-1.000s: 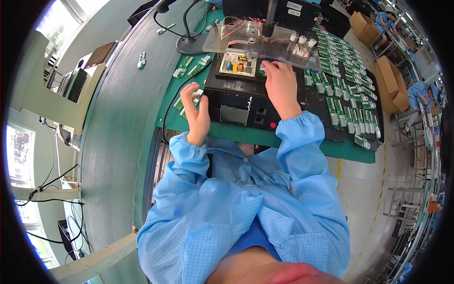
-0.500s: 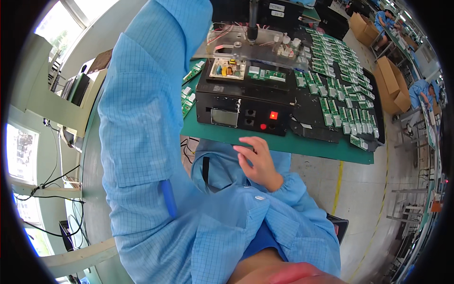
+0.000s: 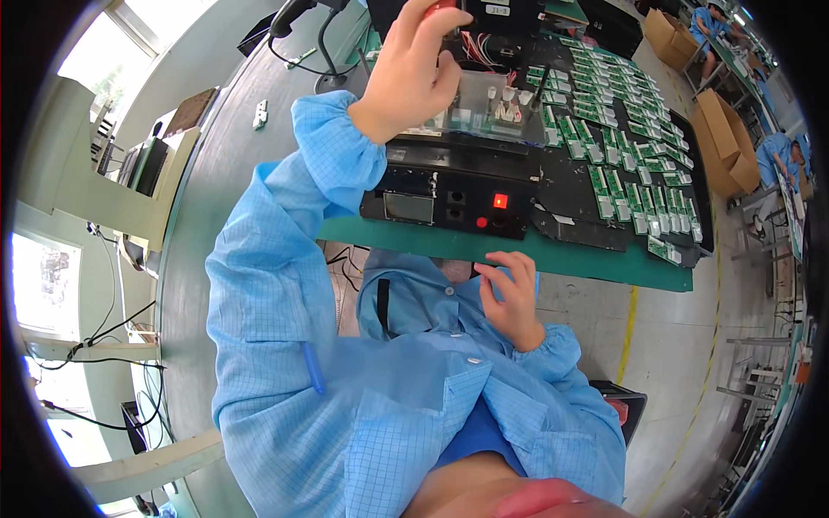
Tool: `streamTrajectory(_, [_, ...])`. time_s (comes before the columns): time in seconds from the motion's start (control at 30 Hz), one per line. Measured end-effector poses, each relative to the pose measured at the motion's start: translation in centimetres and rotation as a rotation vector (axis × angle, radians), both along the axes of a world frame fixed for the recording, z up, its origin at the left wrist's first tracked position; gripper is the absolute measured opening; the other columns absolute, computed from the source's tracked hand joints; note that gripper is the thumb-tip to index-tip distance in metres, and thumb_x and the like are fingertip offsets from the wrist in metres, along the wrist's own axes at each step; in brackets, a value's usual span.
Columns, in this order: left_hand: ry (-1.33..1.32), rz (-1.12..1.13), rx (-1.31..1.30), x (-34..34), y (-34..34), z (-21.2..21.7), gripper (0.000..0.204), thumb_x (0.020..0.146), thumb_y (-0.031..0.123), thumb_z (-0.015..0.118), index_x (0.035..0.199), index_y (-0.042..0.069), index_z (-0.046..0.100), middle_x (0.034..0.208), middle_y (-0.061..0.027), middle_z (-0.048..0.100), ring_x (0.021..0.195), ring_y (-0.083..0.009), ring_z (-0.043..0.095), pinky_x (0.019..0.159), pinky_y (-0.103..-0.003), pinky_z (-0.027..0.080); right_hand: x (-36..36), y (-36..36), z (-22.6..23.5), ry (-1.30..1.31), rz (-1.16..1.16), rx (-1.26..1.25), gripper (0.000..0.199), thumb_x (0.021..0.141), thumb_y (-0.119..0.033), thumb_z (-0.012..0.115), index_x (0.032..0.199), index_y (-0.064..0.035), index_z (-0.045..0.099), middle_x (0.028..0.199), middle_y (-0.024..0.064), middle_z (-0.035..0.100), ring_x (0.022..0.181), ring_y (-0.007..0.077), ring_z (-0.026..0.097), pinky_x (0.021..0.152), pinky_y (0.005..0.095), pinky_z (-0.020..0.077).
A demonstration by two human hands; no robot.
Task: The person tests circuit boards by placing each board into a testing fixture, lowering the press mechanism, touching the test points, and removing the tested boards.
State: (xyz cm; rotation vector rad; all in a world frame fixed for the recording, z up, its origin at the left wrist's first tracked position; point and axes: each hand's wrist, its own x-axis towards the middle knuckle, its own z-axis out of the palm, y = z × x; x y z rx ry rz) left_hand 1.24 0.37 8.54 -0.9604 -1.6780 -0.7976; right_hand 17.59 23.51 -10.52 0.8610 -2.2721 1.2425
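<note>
My left hand (image 3: 414, 73) is raised over the black test fixture (image 3: 458, 194), its fingers closed round a red knob (image 3: 441, 7) at the top edge of the view. Below it, a clear plate (image 3: 492, 112) with white posts lies low over the fixture's top and mostly covers the boards there. On the fixture's front are a small grey screen (image 3: 408, 208) and a lit red switch (image 3: 500, 201). My right hand (image 3: 515, 302) hovers in front of the table edge, fingers loosely bent and apart, with nothing seen in it.
Many green circuit boards (image 3: 643, 207) lie in rows on a black tray (image 3: 596, 235) at the right. A black stand (image 3: 331, 82) and a small board (image 3: 261, 115) are on the green table at the left. Cardboard boxes (image 3: 721, 147) and two people are farther right.
My left hand has come down into view with the red knob. The clear plate has dropped over the boards on the fixture. My right hand has shifted slightly right.
</note>
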Motion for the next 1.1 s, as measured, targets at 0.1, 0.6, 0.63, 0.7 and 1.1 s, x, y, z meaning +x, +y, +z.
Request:
streamTrajectory(0.1, [0.106, 0.181, -0.04, 1.0, -0.6, -1.1, 0.045, 0.079, -0.004, 0.056, 0.124, 0.001, 0.05, 0.127, -0.0142, 0.053, 0.111, -0.0301, 0.054, 0.095, -0.038, 0.043, -1.1, 0.1, 1.2, 0.06, -0.051, -0.004, 0.03, 0.071, 0.004, 0.069, 0.099, -0.0079, 0.07, 0.111, 0.0081, 0.062, 0.106, 0.0321, 0.053, 0.091, 0.0406, 0.0452])
streamTrajectory(0.6, [-0.642, 0.358, -0.747, -0.5, -1.3, -2.5, 0.049, 0.088, 0.015, 0.049, 0.135, 0.03, 0.054, 0.101, -0.0112, 0.068, 0.088, -0.031, 0.066, 0.077, -0.042, 0.054, -19.0, -1.5, 14.4, 0.262, -0.054, 0.174, 0.021, 0.085, -0.016, 0.067, 0.104, -0.0078, 0.069, 0.1, 0.0112, 0.071, 0.08, 0.0284, 0.069, 0.068, 0.0344, 0.0532])
streamTrajectory(0.63, [-0.651, 0.366, -0.783, -0.6, -1.3, -2.4, 0.05, 0.089, 0.016, 0.049, 0.136, 0.031, 0.054, 0.101, -0.0104, 0.068, 0.088, -0.0306, 0.066, 0.078, -0.042, 0.054, -19.5, -1.7, 14.7, 0.172, -0.072, 0.273, 0.022, 0.085, -0.02, 0.067, 0.102, -0.0083, 0.069, 0.094, 0.0113, 0.072, 0.082, 0.0304, 0.069, 0.071, 0.0373, 0.0542])
streamTrajectory(0.7, [-0.658, 0.382, -0.824, -0.6, -1.2, -2.1, 0.051, 0.089, 0.016, 0.048, 0.137, 0.033, 0.052, 0.1, -0.0104, 0.069, 0.088, -0.0306, 0.067, 0.077, -0.043, 0.055, -20.2, -1.9, 14.9, 0.149, -0.038, 0.299, 0.019, 0.085, -0.022, 0.066, 0.097, -0.0085, 0.07, 0.085, 0.0111, 0.071, 0.079, 0.0317, 0.068, 0.068, 0.0389, 0.0539])
streamTrajectory(1.1, [-0.857, 0.411, -0.984, -0.7, -0.8, 1.1, 0.057, 0.09, 0.011, 0.04, 0.137, 0.04, 0.052, 0.093, -0.011, 0.068, 0.079, -0.0259, 0.067, 0.077, -0.041, 0.055, -22.6, -2.2, 14.5, 0.18, 0.06, 0.345, 0.014, 0.08, -0.019, 0.071, 0.079, -0.0063, 0.066, 0.07, 0.0136, 0.067, 0.065, 0.0337, 0.066, 0.058, 0.0409, 0.0517])
